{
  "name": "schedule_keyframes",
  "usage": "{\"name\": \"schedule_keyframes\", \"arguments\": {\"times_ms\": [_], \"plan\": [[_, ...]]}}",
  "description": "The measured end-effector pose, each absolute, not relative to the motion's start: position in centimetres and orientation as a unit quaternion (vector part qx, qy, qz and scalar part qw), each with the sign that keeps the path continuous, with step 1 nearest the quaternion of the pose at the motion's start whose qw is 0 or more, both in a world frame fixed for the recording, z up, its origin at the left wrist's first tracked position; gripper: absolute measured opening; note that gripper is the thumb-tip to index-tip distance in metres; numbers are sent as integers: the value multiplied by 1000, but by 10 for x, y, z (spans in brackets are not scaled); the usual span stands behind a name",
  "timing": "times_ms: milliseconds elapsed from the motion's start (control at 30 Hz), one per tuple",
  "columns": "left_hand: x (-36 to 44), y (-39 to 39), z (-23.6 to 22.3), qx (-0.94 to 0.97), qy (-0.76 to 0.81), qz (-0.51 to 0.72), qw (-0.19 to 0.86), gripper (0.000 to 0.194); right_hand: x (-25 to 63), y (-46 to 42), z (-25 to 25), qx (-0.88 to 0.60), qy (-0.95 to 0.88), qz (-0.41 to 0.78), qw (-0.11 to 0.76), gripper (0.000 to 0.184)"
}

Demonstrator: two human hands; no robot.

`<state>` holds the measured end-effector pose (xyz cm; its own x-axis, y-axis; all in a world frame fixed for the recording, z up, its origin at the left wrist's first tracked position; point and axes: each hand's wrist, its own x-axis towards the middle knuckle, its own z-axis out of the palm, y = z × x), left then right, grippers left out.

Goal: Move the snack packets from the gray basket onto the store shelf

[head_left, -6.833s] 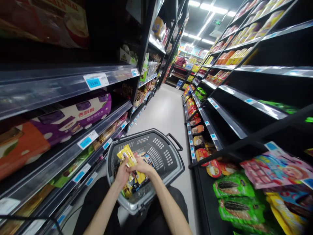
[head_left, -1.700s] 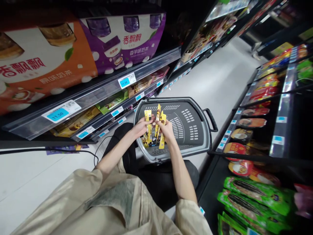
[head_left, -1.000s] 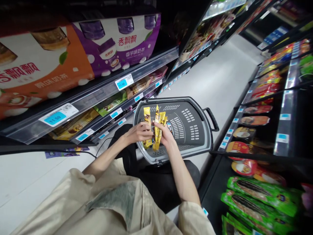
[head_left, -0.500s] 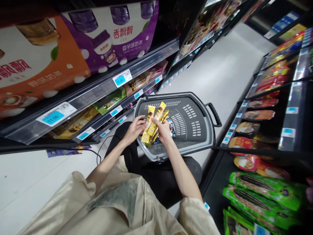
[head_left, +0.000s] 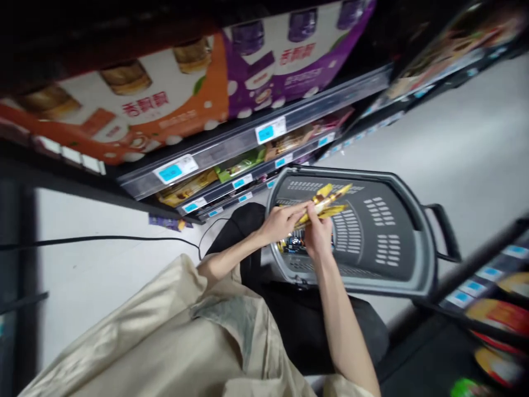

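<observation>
Several slim yellow stick packets (head_left: 335, 199) are bunched in both hands over a grey shopping basket (head_left: 425, 259). My right hand (head_left: 318, 237) is closed around them, its thumb on top. From the left, my left hand (head_left: 279, 223) reaches in with its fingers pressed on the near end of the bunch, next to the right thumb. Below the hands, dark blue packages (head_left: 295, 242) lie in the basket, partly hidden. The bunch is slightly blurred, and its printing cannot be read.
On the left, a shelf holds orange (head_left: 173, 121) and purple (head_left: 285, 71) drink cartons, with price tags (head_left: 270, 130) along its edge. A black cable (head_left: 124, 238) crosses the floor. Lidded tubs (head_left: 502, 320) stand on the right shelf. The basket handle (head_left: 446, 231) sticks out rightward.
My view has swung left, so the basket appears further right. My left hand has moved onto the packets' near end, and the bunch has turned from upright to pointing rightward.
</observation>
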<state>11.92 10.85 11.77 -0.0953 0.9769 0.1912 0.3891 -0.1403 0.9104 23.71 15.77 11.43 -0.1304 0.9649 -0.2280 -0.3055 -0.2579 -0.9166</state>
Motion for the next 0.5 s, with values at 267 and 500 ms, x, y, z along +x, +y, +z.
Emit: {"name": "schedule_keyframes", "arguments": {"times_ms": [267, 500], "plan": [[115, 87, 129, 698, 546, 324, 332, 108, 225, 138, 94, -493, -462, 566, 473, 48], [107, 96, 122, 692, 523, 373, 329, 96, 229, 128, 110, -464, -553, 530, 446, 43]]}}
